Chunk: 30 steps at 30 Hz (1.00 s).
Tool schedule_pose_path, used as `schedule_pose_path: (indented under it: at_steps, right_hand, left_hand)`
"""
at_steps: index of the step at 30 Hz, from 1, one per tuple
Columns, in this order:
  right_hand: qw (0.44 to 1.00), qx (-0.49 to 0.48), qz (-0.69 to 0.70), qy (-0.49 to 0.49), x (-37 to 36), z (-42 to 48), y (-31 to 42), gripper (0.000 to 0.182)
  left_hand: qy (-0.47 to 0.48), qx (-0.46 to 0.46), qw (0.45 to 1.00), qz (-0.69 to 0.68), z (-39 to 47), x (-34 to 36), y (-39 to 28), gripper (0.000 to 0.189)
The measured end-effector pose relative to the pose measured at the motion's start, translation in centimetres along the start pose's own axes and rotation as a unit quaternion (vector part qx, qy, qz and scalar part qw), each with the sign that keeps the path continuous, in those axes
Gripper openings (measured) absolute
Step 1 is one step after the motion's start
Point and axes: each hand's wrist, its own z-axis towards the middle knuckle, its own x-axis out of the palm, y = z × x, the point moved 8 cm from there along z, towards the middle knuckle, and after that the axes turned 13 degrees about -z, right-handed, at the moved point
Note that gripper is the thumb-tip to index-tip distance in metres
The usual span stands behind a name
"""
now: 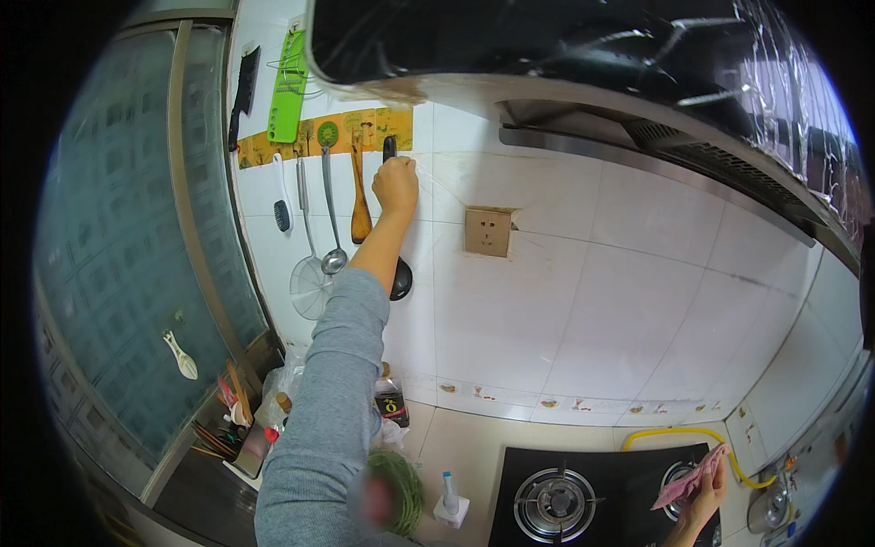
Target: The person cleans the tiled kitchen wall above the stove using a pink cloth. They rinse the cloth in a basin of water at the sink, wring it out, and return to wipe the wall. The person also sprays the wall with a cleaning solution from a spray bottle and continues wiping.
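My left hand [396, 184] is raised to the tiled wall, its fingers closed around the handle of a black ladle [401, 279] that hangs there; my forearm hides part of it. To its left hang a wooden spatula [360, 222], a metal ladle [334, 260], a wire skimmer [311, 287] and a white-handled brush [281, 212]. At the lower right, my right hand [707, 496] holds a pink cloth [687, 482] above the right burner of a black gas hob [615, 465].
A range hood [547, 96] juts out overhead. A knife [244, 96] and a green grater [288, 89] hang upper left. A dark bottle [392, 400], a utensil holder [251, 448] and a small white dispenser [451, 509] stand below. A yellow hose [683, 431] runs behind the hob.
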Motion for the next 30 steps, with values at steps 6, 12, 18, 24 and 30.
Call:
schedule_pose_path:
  at_steps: [6, 12, 18, 24, 30]
  right_hand:
    - [1.0, -0.011, 0.004, -0.016, 0.7, -0.1, -0.1, 0.045]
    - [1.0, 0.016, 0.009, 0.009, -0.1, 0.0, -2.0, 0.045]
    - [0.999, 0.018, 0.044, 0.005, 1.6, -0.7, -1.1, 0.039]
    - [0.998, 0.034, 0.044, 0.018, 1.6, -0.7, -2.9, 0.042]
    - [0.997, 0.05, 0.06, 0.025, 1.6, -1.7, -3.3, 0.039]
  left_hand:
    - [0.004, 0.063, 0.996, 0.065, 1.6, 0.6, -0.4, 0.014]
    - [0.09, 0.018, 0.996, -0.021, 0.1, -0.3, -1.4, 0.011]
    - [0.092, 0.098, 0.98, -0.147, -2.7, -1.2, -2.4, 0.011]
    - [0.142, 0.072, 0.959, -0.236, -6.3, -2.2, -5.5, 0.011]
    - [0.124, 0.099, 0.953, -0.259, -9.2, -4.0, -7.2, 0.008]
